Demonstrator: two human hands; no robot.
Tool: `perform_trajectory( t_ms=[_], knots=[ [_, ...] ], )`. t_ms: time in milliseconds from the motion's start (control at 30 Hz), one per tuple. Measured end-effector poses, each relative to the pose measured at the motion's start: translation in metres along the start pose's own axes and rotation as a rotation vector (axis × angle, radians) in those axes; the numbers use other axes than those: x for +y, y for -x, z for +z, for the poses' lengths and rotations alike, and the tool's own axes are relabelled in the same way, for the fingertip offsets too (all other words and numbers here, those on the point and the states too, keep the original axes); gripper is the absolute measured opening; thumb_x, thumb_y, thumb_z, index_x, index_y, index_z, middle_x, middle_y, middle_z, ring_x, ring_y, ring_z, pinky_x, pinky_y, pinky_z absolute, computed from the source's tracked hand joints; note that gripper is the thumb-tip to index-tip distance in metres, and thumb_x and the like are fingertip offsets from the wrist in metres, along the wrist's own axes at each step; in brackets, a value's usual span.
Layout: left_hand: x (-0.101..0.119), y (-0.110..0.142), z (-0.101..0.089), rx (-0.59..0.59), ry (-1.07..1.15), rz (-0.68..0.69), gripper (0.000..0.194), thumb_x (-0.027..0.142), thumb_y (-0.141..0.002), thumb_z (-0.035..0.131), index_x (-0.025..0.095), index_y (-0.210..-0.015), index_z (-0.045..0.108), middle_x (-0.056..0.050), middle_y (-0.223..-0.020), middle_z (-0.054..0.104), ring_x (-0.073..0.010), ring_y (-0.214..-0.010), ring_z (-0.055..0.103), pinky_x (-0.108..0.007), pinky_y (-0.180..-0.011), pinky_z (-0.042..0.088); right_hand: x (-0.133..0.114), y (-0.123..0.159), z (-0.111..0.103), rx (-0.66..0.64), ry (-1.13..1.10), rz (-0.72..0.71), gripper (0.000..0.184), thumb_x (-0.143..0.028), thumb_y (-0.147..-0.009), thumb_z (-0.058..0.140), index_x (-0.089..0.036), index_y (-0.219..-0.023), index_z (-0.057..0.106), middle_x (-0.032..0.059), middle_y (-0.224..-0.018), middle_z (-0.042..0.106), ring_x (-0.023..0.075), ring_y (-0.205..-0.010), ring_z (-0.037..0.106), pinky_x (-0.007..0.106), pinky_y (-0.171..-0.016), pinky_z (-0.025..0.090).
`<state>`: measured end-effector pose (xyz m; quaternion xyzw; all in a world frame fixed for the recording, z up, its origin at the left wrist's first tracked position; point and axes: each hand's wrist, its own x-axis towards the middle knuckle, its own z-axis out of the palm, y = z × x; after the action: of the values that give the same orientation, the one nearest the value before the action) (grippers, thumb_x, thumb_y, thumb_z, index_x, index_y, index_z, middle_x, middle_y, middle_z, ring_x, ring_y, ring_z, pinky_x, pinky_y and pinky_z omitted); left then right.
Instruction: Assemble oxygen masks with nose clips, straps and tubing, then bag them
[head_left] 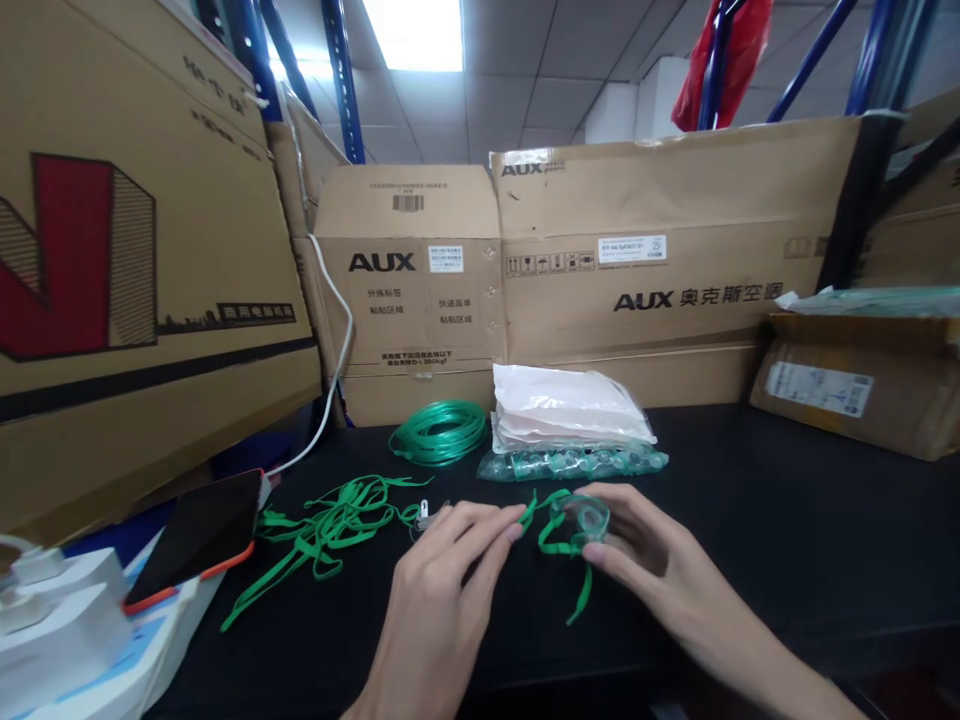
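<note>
My right hand [652, 550] has its fingers and thumb closed around a small, clear greenish plastic mask [591, 517], which looks like an oxygen mask. A green elastic strap [559, 547] hangs from the mask, with one loose end lying on the table. The strap's other end runs to my left hand [454, 575], pinched between thumb and forefinger. Left of that hand lies a loose tangle of green elastic straps [337, 525]. A small metal piece [424, 513] shows just beyond my left fingers, partly hidden.
Coiled green tubing [439, 432] lies behind my hands, beside a bag of white packets [566, 405] and bagged clear green parts [574, 462]. A phone [199, 535] and power strip [60, 610] sit left. Cardboard boxes [660, 220] line the back; an opened carton [862, 375] stands right.
</note>
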<state>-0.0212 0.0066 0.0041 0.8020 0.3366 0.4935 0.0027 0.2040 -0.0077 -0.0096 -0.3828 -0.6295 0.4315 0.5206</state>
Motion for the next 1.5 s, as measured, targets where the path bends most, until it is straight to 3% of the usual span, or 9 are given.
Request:
perform_trajectory(
  t_ms=[200, 500, 900, 1500],
  knots=[
    [0.002, 0.002, 0.006, 0.006, 0.05, -0.03, 0.016, 0.019, -0.101, 0.062, 0.026, -0.104, 0.076, 0.001, -0.095, 0.073, -0.0178, -0.085, 0.069, -0.031, -0.08, 0.053, -0.004, 0.0, 0.0, -0.086, -0.111, 0.059, 0.028, -0.042, -0.094, 0.072, -0.027, -0.114, 0.061, 0.0038, -0.123, 0.07, 0.0204, -0.116, 0.068, 0.036, -0.106, 0.051],
    [0.005, 0.0, 0.003, -0.01, 0.065, -0.036, 0.014, 0.018, -0.099, 0.062, 0.025, -0.098, 0.074, 0.001, -0.09, 0.071, -0.0167, -0.078, 0.065, -0.03, -0.076, 0.051, -0.006, 0.001, -0.001, -0.07, -0.098, 0.063, 0.03, -0.043, -0.092, 0.075, -0.028, -0.115, 0.062, 0.0019, -0.114, 0.068, 0.0206, -0.111, 0.065, 0.037, -0.103, 0.05],
    [0.003, 0.001, 0.004, -0.008, 0.091, -0.048, 0.014, 0.016, -0.098, 0.063, 0.027, -0.097, 0.072, 0.003, -0.088, 0.069, -0.0138, -0.071, 0.059, -0.026, -0.066, 0.049, -0.007, 0.002, -0.002, -0.078, -0.096, 0.062, 0.033, -0.048, -0.094, 0.071, -0.028, -0.119, 0.062, 0.004, -0.124, 0.067, 0.022, -0.115, 0.063, 0.041, -0.107, 0.046],
    [0.004, 0.001, 0.004, 0.009, 0.059, -0.087, 0.013, 0.018, -0.098, 0.063, 0.025, -0.095, 0.073, 0.001, -0.089, 0.07, -0.0153, -0.069, 0.059, -0.029, -0.067, 0.049, -0.008, 0.004, -0.002, -0.09, -0.024, 0.075, 0.032, -0.045, -0.094, 0.072, -0.028, -0.119, 0.062, 0.0036, -0.122, 0.068, 0.0222, -0.112, 0.066, 0.039, -0.101, 0.052]
  ],
)
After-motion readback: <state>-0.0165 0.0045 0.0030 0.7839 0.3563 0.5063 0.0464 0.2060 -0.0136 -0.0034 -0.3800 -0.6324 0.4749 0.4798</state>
